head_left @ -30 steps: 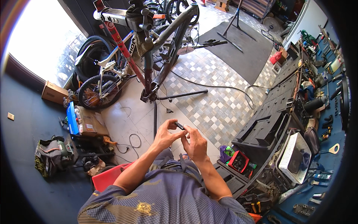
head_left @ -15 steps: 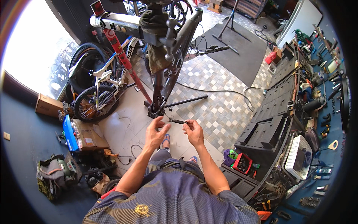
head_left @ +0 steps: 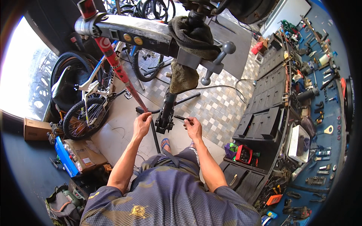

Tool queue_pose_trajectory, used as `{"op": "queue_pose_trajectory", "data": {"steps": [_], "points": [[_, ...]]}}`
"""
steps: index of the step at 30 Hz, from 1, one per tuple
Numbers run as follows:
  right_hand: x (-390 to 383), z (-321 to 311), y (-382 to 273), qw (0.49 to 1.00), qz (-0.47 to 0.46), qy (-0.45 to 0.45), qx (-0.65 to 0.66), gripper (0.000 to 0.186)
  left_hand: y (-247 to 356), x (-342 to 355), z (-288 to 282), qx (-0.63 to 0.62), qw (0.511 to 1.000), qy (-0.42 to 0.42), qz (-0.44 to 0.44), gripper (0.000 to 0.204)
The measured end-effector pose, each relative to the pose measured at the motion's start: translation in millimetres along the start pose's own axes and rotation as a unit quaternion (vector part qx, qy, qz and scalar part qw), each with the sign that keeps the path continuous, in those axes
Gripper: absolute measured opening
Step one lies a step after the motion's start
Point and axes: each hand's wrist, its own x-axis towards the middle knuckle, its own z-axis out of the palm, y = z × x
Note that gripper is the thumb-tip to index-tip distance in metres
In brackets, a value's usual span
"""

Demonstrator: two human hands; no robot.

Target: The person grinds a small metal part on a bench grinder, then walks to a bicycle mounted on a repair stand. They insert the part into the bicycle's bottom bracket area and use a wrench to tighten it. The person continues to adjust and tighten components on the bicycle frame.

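Note:
My left hand is beside the lower end of a red tube, fingers curled and closed; what they hold, if anything, is unclear. My right hand pinches a slim black cylindrical piece, its end at the black lower joint of a hanging bike frame; whether they touch I cannot tell. Above hangs a stand clamp with a round-knobbed handle, wrapped in dark cloth, under a pale metal arm.
Bicycles lean at the left by a bright window. Boxes and a backpack sit lower left. Along the right run black cabinets, a white basket and a blue tool board. A cable crosses the tiled floor.
My view has moved forward, so the frame and clamp are much nearer. My hands have separated: the left went left toward the red tube, the right kept the black piece.

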Motion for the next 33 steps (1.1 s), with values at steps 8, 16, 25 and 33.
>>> {"op": "queue_pose_trajectory", "data": {"steps": [8, 16, 25, 33], "points": [[2.2, 16.1, 10.0, 0.999, -0.002, 0.027, -0.025, 0.028, -0.2, 25.6, 28.1, -0.014, 0.996, -0.087, -0.027, 0.034], [3.0, 14.5, 7.3, 1.000, -0.006, 0.008, -0.012, 0.030, 2.3, 26.1, 35.3, 0.018, 0.995, -0.087, -0.054, 0.035], [9.9, 8.6, 2.7, 1.000, -0.006, -0.027, 0.003, 0.030, 5.2, 29.7, 38.0, -0.063, 0.990, -0.079, -0.093, 0.035], [12.1, 10.2, 4.3, 0.999, -0.032, -0.019, -0.020, 0.029, -0.6, 34.2, 41.3, -0.084, 0.988, -0.087, -0.098, 0.037]]}}
